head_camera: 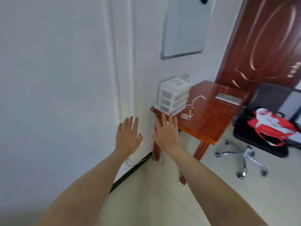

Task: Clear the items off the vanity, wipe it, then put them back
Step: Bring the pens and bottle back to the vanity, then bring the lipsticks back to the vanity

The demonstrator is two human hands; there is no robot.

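Task not yet begun, on the evidence in view. The vanity (210,121), a red-brown wooden table against the wall, carries all its items: a white drawer organiser (173,97) at its wall-side corner, a white cable (197,99) and a small metallic object (189,114) just beside the organiser, and a flat grey item (228,98), possibly a tablet or case (view is blurred), toward the far edge from the organiser. No cloth is visible. The left hand (127,136) and right hand (167,132) are both held out with fingers spread and straight, gripping nothing, short of the vanity's near corner. Clearing, wiping and replacing all remain.
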